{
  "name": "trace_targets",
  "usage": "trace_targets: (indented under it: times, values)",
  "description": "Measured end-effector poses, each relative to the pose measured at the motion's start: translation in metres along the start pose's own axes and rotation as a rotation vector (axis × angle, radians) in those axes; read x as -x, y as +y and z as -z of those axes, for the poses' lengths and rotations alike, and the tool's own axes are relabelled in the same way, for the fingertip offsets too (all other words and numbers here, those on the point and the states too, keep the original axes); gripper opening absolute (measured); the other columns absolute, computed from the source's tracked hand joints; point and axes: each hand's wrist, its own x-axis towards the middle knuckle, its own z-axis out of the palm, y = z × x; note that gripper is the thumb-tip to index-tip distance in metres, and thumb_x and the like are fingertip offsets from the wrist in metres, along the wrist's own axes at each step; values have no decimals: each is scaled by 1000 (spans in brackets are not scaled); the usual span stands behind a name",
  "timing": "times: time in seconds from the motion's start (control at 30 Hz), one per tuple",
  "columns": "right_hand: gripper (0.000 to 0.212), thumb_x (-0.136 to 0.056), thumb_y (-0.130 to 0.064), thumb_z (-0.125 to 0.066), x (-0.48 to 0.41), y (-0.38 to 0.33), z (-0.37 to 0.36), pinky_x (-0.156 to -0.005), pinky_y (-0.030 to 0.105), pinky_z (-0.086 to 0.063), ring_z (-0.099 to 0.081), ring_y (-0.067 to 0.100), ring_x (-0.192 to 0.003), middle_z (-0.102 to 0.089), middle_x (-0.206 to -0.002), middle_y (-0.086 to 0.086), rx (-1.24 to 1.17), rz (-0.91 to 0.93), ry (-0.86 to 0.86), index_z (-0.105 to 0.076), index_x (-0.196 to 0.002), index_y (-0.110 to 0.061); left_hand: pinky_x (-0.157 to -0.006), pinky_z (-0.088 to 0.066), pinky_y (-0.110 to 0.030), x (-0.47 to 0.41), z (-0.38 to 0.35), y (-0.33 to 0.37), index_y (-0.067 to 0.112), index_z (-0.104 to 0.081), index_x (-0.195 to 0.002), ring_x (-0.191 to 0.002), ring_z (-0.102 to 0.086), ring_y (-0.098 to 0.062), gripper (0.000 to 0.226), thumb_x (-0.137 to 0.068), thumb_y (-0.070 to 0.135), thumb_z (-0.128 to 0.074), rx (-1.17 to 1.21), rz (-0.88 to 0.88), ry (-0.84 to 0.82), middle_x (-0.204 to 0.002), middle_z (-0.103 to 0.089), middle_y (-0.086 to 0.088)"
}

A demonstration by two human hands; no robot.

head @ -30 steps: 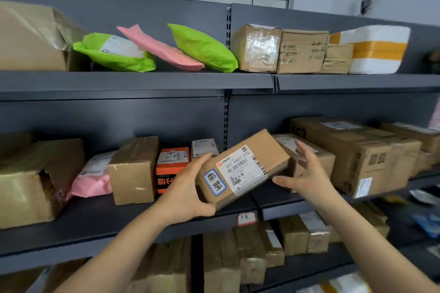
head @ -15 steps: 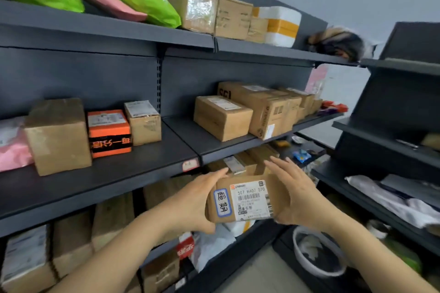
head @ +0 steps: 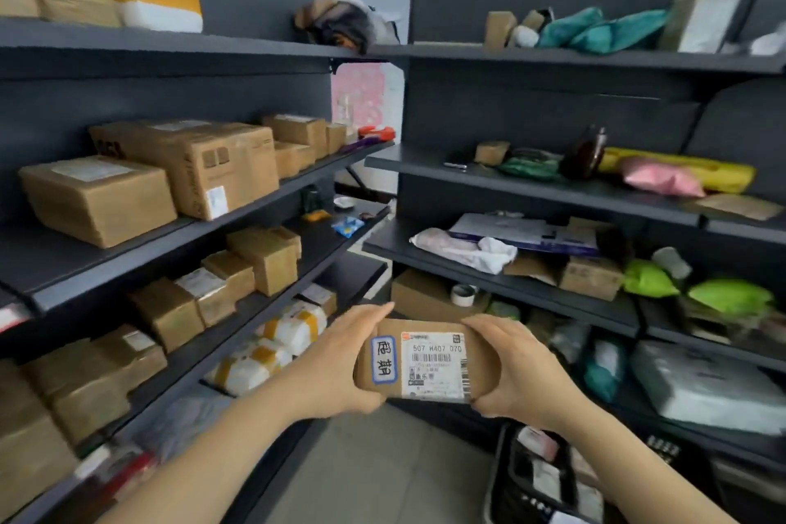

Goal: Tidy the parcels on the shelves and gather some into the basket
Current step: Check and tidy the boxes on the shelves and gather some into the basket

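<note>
I hold a small brown cardboard parcel (head: 421, 362) with a white shipping label and a blue-edged sticker, in mid air between two shelf units. My left hand (head: 336, 370) grips its left end and my right hand (head: 519, 374) grips its right end. A black basket (head: 502, 476) stands on the floor below my right forearm, at the bottom right, with some packets inside. Brown boxes (head: 98, 196) line the dark grey shelves on the left.
A second shelf unit (head: 510, 183) on the right carries soft mailers in green, pink and yellow, a dark bottle and loose boxes. White and yellow parcels (head: 272, 340) lie low on the left shelves. Grey floor shows between the units.
I took the labelled parcel off the middle left shelf, lowered it and turned to the right; the right shelf unit and the basket have come into view.
</note>
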Motion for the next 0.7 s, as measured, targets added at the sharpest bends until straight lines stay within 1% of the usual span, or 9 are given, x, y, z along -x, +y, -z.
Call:
trace_targets:
  times: [0.1,0.2,0.27,0.33,0.4,0.47,0.6,0.63,0.7]
  values:
    - [93,-54,-44,-72,39,70,23,-98,32,-42,-35,6,-125,-39,-137,-21,-12,-100,34,-35,-139,-34,-107,-27,-18,-47,-46,50,36,-8,-148,-127,-24,8,110,-65,41,-81,37,-47,-6,-141,-19,26]
    - [92,-56,-41,-76,72,131,42,-97,31,-40,-37,8,-121,-40,-131,-22,-41,-190,32,-36,-138,-33,-105,-28,-18,-87,-89,92,35,-9,-148,-128,-29,6,114,-61,45,-83,99,-49,-43,-141,-24,27]
    - [92,-55,-39,-79,92,166,52,-95,31,-40,-38,8,-118,-39,-123,-25,-69,-245,22,-37,-137,-33,-103,-32,-20,-111,-114,114,33,-15,-147,-128,-35,1,111,-61,45,-84,123,-52,-81,-140,-33,23]
    - [90,-54,-38,-79,110,197,59,-92,30,-41,-40,9,-115,-39,-118,-26,-98,-293,12,-38,-135,-34,-100,-33,-18,-132,-137,134,33,-20,-144,-124,-38,1,106,-62,41,-85,141,-72,-133,-138,-37,21]
    - [90,-55,-37,-80,125,226,64,-91,29,-40,-41,9,-113,-41,-118,-23,-141,-358,3,-38,-135,-33,-100,-31,-16,-156,-159,151,33,-22,-143,-124,-38,2,103,-62,38,-86,158,-110,-181,-136,-37,22]
    - [89,-56,-35,-80,137,253,67,-91,29,-41,-43,9,-112,-43,-119,-21,-184,-422,-2,-39,-135,-31,-103,-31,-19,-180,-179,165,34,-23,-143,-126,-37,1,104,-62,37,-87,172,-136,-235,-138,-37,20]
    - [95,-56,-45,-79,155,302,59,-98,34,-43,-42,8,-114,-42,-124,-14,-208,-541,-51,-34,-138,-29,-109,-35,-33,-233,-225,182,37,-23,-143,-129,-37,-1,106,-58,42,-86,189,-178,-355,-142,-38,19]
    - [96,-56,-49,-79,157,313,56,-100,35,-42,-40,9,-116,-41,-126,-13,-197,-570,-55,-33,-139,-28,-109,-36,-33,-246,-236,184,38,-23,-143,-129,-37,-1,105,-59,40,-87,195,-191,-380,-141,-39,19]
    - [97,-57,-55,-76,157,334,50,-104,37,-38,-37,10,-119,-41,-130,-12,-145,-613,-55,-33,-140,-28,-107,-35,-30,-275,-261,188,38,-24,-142,-128,-37,-1,103,-61,35,-87,210,-217,-442,-140,-39,19]
